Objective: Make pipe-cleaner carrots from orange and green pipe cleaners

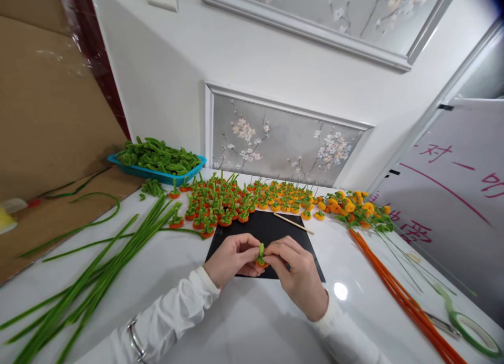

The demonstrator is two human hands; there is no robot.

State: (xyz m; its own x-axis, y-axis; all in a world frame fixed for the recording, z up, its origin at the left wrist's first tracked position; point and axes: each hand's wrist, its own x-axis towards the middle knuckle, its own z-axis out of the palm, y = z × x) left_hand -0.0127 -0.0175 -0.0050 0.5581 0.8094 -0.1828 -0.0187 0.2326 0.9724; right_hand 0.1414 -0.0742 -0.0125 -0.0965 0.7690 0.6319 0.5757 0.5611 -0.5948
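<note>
Looking over a white table [252,322], from cardboard [51,96] at far left, past a blossom panel [291,138] at upper centre, to a whiteboard [468,243] at right. Seeing green stems [104,276] lower left, below a blue tray [157,173]. Pinching a small orange-and-green piece [261,255] between left hand [232,256] and right hand [297,272], centre, over a black mat [255,225]. Facing a pale stick [293,223] beyond, then orange stems [397,293] lower right.

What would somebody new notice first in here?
Probably the crowd of little orange and yellow pieces with green tops along the back of the table. Next come the left hand and right hand, holding one orange piece over the black mat. Then there's the bright blue tray, back left.
</note>
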